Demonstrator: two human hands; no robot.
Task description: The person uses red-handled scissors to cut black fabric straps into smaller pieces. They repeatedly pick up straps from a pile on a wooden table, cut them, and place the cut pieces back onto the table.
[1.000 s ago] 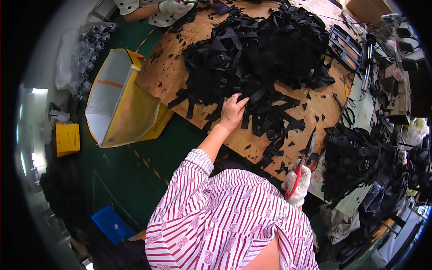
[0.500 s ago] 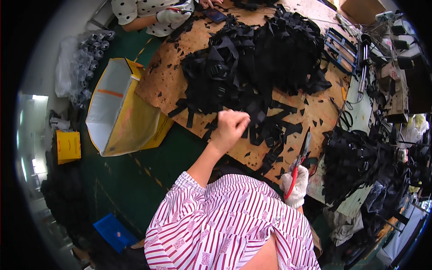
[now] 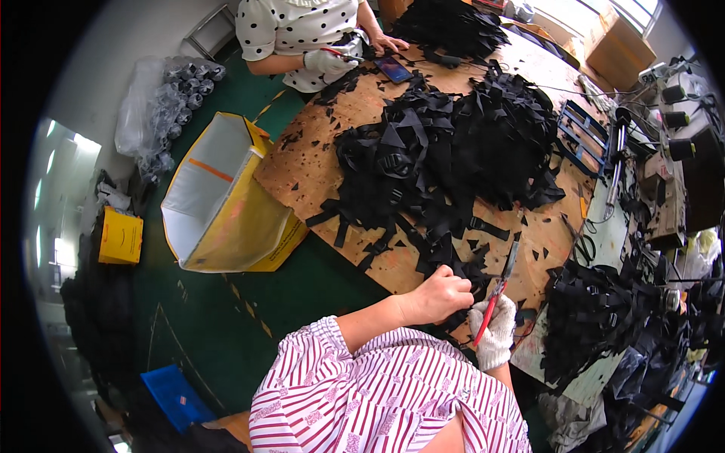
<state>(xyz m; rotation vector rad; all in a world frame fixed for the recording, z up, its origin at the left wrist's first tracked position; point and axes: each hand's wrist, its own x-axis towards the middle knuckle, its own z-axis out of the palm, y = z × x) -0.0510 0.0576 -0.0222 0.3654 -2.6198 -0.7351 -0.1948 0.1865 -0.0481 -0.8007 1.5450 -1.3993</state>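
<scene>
At the left of the frame a yellow bag [image 3: 226, 200] with a pale lining stands open on the green floor, just beside the wooden table [image 3: 302, 170], much where it stood a second ago. Toward the lower middle the change shows: the left hand [image 3: 440, 296], which a second ago lay stretched out flat into the heap of black straps [image 3: 453, 151], has drawn back to the near table edge and is now curled shut on a black strap piece [image 3: 470, 278], pulled clear of the heap and brought close to the body. Just right of it, the gloved right hand [image 3: 495, 332] is closed around the red handles of scissors [image 3: 500, 291], blades pointing up beside the strap piece. I judge a piece has been picked out for trimming. The strap's shape and the blades' opening cannot be made out, and the left fingers hide most of the piece.
</scene>
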